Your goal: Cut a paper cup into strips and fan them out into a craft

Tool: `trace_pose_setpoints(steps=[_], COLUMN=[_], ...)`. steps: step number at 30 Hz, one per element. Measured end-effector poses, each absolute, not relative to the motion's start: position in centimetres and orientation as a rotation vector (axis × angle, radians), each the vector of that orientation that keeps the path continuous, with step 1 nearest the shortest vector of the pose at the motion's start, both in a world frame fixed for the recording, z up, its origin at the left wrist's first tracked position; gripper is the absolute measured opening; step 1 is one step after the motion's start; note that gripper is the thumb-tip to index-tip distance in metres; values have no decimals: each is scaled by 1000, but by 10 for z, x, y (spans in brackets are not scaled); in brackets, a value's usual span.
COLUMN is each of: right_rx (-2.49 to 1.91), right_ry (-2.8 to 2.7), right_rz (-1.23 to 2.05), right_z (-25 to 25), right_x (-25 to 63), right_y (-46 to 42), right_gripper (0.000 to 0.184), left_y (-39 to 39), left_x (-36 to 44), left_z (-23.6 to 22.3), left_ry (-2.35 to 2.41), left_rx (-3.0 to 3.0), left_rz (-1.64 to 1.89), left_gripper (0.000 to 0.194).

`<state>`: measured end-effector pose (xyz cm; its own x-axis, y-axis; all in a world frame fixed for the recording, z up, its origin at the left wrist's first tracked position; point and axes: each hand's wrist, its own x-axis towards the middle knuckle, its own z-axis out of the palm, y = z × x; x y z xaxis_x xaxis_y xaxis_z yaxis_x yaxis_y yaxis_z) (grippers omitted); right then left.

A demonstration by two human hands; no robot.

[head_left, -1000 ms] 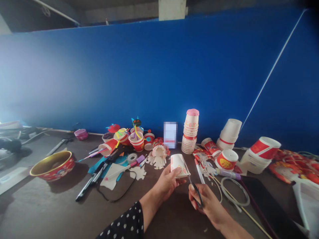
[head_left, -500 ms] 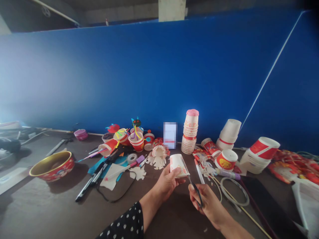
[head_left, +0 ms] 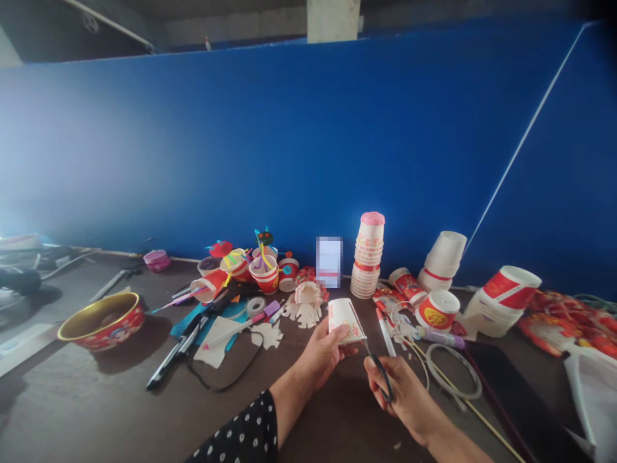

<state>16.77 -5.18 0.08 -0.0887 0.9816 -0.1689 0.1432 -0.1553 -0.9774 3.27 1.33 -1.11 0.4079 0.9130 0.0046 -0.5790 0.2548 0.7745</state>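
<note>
The fingers under the white paper cup with a pink floral print [head_left: 341,316] are partly hidden by the cup itself, and its far side and inside cannot be seen. The left hand [head_left: 322,360] grasps this cup, thumb pressed on the printed wall, the cup held just beyond the palm. The right hand [head_left: 396,388] is closed around the black handles of the metal-bladed scissors [head_left: 378,368]; its fingers cover part of the loops. One thin blade shows along the cup's right side, but the other is hard to make out, as is how far the blades stand apart. Both forearms are cut off at the lower edge. The cup is tilted, its narrower end away from the person and its wider end toward the right hand; its long axis runs mostly away from the person. The scissors' long axis slants from the right hand away and to the left, tips toward the cup's far end. Beyond the right hand lies a white marker with a red cap [head_left: 385,333] on the dark brown surface [head_left: 159,424]; a pixelated upright rectangle [head_left: 329,262] beyond the left hand is unreadable.
</note>
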Motion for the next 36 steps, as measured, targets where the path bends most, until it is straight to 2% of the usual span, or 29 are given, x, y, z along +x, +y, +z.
trace_pose_setpoints(steps=[14,25,36], right_rx=[-1370,-1253,-1396], right_ry=[-1216,-1320,-1731], right_rz=[1408,1502,1311], right_z=[-1,-4,-2], right_x=[168,170,168], right_y=[-52,-52,-51], right_gripper=[55,54,51], left_y=[17,23,33], left_x=[28,24,26], left_z=[-11,-6,-3], left_ry=[487,398,460], left_rx=[652,532,333], left_rz=[1045,1104,1309], left_gripper=[46,36,36])
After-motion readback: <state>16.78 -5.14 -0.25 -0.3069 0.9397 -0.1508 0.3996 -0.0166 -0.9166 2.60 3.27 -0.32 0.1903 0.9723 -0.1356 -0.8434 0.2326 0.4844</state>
